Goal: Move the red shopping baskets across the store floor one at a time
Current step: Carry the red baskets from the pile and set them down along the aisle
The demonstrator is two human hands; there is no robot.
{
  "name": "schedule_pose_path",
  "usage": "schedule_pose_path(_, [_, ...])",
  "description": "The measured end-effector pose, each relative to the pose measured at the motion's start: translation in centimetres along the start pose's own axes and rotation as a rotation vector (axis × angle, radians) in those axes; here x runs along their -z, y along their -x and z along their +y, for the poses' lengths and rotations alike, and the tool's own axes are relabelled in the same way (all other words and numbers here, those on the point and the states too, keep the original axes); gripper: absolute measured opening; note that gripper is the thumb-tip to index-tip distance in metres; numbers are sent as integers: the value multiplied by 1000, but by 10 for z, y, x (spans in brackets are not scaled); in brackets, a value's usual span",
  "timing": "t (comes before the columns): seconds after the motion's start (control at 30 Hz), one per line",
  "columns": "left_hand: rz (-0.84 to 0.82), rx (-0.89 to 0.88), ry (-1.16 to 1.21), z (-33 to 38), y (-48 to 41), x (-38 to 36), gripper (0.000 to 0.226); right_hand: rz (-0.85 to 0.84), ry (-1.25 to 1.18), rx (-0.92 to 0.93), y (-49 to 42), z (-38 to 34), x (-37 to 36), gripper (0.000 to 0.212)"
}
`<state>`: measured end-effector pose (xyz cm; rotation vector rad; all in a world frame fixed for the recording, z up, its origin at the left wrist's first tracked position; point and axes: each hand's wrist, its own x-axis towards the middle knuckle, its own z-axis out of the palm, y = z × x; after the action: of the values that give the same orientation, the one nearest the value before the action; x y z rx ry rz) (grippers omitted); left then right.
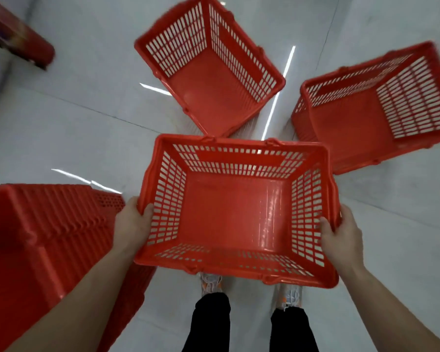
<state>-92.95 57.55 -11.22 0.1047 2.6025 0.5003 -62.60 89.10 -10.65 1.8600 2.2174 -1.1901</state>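
The left hand (pixel 131 222) and right hand (pixel 341 235) reach forward from bare forearms and grip 1 red basket (pixel 234 214) by its 2 short sides. The left hand clasps the left rim, thumb hooked over the edge onto the slotted wall. The right hand clasps the right rim the same way, thumb lying inside against the wall. The other fingers of both hands are hidden behind the rim. This basket sits level between the hands, mouth up and nothing in it, above the person's 2 pale shoes (pixel 210 282), whose toes its near rim covers. Black trousers (pixel 208 321) show below.

On the near left stands a stack (pixel 36 237) of red baskets, blurred, close beside the left forearm.

A far basket (pixel 208 80) rests on the grey floor (pixel 74 123) beyond the held one, turned at an angle. Its near corner meets the held basket's far rim in the view, though I cannot tell whether they touch. A right basket (pixel 348 123) sits on the floor at the far right, also angled, just beside the held basket's far right corner and apart from the far basket. Both have nothing in them.

Bright streaks of light reflect off the floor between the baskets. At the far left corner is a blurred red object (pixel 18 39), possibly a shelf base.
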Motion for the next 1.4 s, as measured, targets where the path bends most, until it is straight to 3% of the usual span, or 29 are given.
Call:
schedule_pose_path(0.3, [227,155,192,44,152,229,37,-84,-63,221,105,-176,158,39])
schedule_pose_path(0.53, [462,349,365,3,291,342,30,-257,31,530,168,-324,199,39])
schedule_pose_path(0.8, [715,635,626,-72,394,382,3,-469,325,900,256,-474,138,49])
schedule_pose_path(1.0, [776,827,766,-116,436,371,18,-578,472,1156,318,-546,67,46])
schedule_pose_path(1.4, [792,1247,928,-110,427,325,36,-930,687,1381,375,-649,-114,48])
